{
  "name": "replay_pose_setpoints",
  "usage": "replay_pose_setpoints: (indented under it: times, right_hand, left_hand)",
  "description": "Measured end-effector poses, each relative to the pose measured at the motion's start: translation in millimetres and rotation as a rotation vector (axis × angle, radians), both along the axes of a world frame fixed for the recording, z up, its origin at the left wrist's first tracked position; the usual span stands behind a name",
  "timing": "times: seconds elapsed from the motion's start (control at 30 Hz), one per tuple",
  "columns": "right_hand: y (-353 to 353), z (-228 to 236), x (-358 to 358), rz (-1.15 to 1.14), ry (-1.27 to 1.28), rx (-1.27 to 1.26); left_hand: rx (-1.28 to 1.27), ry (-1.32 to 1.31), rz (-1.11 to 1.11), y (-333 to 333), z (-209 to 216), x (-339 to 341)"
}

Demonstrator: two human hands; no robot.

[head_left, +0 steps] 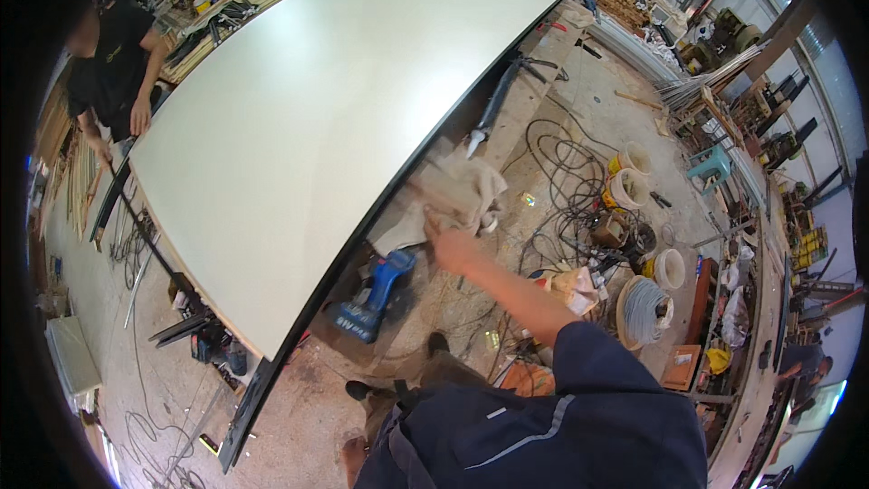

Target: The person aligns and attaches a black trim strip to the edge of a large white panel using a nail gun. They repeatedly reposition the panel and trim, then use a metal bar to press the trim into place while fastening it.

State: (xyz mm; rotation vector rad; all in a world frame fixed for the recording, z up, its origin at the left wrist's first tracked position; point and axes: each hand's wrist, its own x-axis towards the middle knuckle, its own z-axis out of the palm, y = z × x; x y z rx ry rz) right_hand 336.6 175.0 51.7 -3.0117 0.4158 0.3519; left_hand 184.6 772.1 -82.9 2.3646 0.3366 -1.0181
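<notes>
The beige rag (457, 195) lies bunched on the workbench just beside the black edge of the big white panel (308, 118), and my right hand (453, 249) is closed on its near corner, fingers pinching the cloth. My left hand is out of sight, so I cannot tell how it stands. Just left of my hand, lower on the bench, sits a blue cordless power tool (376, 294). Beyond the rag a caulking gun (493, 104) lies along the bench. Black cables (570, 163) tangle over the floor to my right, near white buckets (629, 177) and a coil of grey wire (643, 308). Across the panel, another person (113, 63) leans at its far corner.
</notes>
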Motion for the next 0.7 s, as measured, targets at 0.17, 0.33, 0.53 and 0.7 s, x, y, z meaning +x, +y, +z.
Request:
replay_pose_setpoints:
  times: [0.17, 0.33, 0.53, 0.7]
  right_hand:
    - [-7, -3, -29, -0.088, 0.025, 0.083]
    - [3, 9, -52, -0.038, -0.023, 0.222]
    - [10, -13, -75, -0.147, -0.051, 0.367]
    - [8, -45, -91, -0.066, -0.4, 0.43]
  left_hand:
    - [-0.048, 0.101, 0.046, -64, 27, 36]
    - [-0.257, 0.097, 0.219, -73, 9, 55]
    - [-0.367, 0.085, 0.075, -83, -4, 82]
    - [-0.346, 0.129, 0.1, -73, -12, 87]
